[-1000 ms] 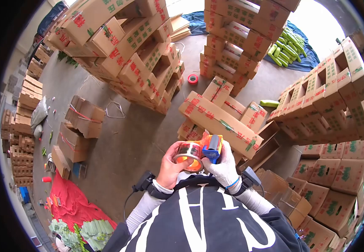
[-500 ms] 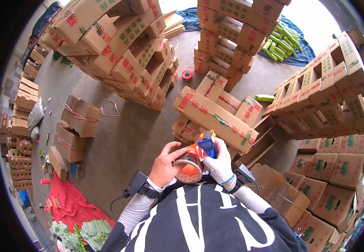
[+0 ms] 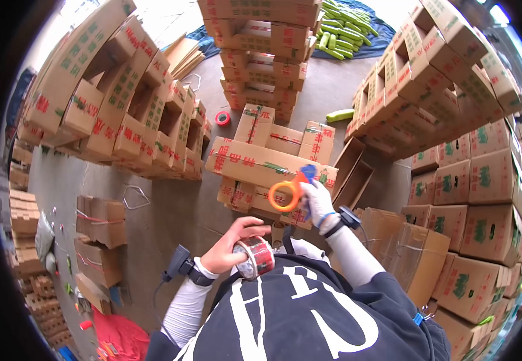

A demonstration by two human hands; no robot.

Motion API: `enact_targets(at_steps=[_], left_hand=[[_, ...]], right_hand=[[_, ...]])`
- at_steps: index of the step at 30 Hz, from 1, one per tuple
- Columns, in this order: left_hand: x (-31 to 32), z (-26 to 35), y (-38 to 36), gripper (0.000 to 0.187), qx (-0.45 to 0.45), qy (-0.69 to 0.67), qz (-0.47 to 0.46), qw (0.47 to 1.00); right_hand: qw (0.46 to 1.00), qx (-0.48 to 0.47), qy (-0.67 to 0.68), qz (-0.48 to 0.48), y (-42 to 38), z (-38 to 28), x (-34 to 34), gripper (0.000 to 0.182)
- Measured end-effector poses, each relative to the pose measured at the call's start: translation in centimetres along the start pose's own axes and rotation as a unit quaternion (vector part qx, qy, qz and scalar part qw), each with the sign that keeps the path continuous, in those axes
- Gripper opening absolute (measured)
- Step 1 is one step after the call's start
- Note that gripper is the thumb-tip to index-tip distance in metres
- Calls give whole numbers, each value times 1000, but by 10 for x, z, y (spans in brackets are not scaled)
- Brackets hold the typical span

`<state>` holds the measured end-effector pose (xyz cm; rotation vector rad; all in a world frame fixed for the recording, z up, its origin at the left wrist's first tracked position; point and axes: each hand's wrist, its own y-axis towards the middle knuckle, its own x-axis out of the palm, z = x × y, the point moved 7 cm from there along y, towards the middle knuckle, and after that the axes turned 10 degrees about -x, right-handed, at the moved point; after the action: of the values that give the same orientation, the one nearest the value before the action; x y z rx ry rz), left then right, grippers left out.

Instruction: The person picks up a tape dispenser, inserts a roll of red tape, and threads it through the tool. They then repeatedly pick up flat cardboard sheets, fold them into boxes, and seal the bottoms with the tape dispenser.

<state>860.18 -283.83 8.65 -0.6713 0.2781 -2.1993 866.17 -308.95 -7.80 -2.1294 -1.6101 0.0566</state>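
My bare left hand point(image 3: 227, 243) is closed around a roll of red printed packing tape point(image 3: 259, 256), held close against my shirt. In my gloved right hand point(image 3: 317, 201) is a tape dispenser point(image 3: 285, 196) with an orange ring and a blue part, lifted forward and apart from the roll. The dispenser's ring is bare and slightly blurred. Just beyond both hands, long printed cartons point(image 3: 271, 161) are stacked crosswise, with smaller boxes on top.
Tall carton stacks stand at left point(image 3: 110, 108), centre point(image 3: 261, 60) and right point(image 3: 417, 78). Another red tape roll point(image 3: 222, 118) lies on the floor. Green gourds point(image 3: 345, 30) are piled on a blue tarp at the back. Flattened cardboard point(image 3: 402, 253) leans at my right.
My hands have moved apart: the tape roll is now in my left hand, away from the dispenser, which my right hand has carried forward. The view has turned rightward.
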Motion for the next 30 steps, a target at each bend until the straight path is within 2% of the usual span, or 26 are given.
enact_targets(at_steps=[1, 3, 4, 7, 9, 10, 11, 12, 15, 17, 18, 21, 22, 25, 26, 27, 29, 30], left_hand=[[-5, 0, 5, 58, 5, -31, -9, 999], [-14, -9, 9, 58, 5, -108, -17, 994], [-19, -10, 13, 55, 22, 70, -33, 997], [-8, -3, 16, 54, -55, 311, -18, 948], [-4, 3, 20, 60, -94, 351, -9, 931], [-1, 8, 22, 56, -78, 379, 3, 922], [3, 9, 27, 52, -55, 404, 8, 913], [7, 1, 33, 48, -73, 364, 27, 928], [7, -27, 37, 41, -132, 217, 41, 966], [16, -29, 46, 41, -142, 132, 51, 980], [20, -32, 50, 41, -160, 127, 28, 979], [33, -39, 58, 43, -249, 118, -13, 961], [30, -45, 68, 50, -235, 149, -22, 960], [39, -41, 80, 60, -228, 41, 12, 973], [29, -48, 90, 70, -197, 31, 3, 980], [41, -37, 95, 77, -192, 0, -38, 981], [62, -27, 92, 83, -213, -5, -117, 970], [60, -29, 88, 83, -177, 34, -112, 977]], right_hand=[[994, 69, 86, 0, -7, 15, -20, 18], [990, 102, 55, 82, -40, 20, -53, 16], [994, 95, 25, 56, -49, 29, -68, 14], [988, 109, -68, 89, -93, 58, -101, 15], [982, 115, 59, 135, -114, 91, -102, 19], [979, 73, 66, 180, -123, 88, -100, 21], [984, 56, -29, 167, -124, 106, -116, 24], [979, 92, -47, 173, -127, 108, -116, 29], [984, 21, -22, 177, -124, 114, -114, 43], [977, 41, -74, 196, -131, 105, -121, 46], [974, 55, -70, 206, -139, 100, -122, 48], [964, 15, -6, 265, -161, 100, -132, 48], [960, 41, 49, 274, -171, 95, -132, 47], [924, 46, 196, 324, -182, 95, -129, 34], [915, 52, 230, 327, -181, 94, -123, 29], [930, 26, 233, 281, -176, 84, -114, 33], [934, -22, 269, 233, -163, 57, -87, 26], [939, -14, 276, 204, -155, 40, -72, 24]])
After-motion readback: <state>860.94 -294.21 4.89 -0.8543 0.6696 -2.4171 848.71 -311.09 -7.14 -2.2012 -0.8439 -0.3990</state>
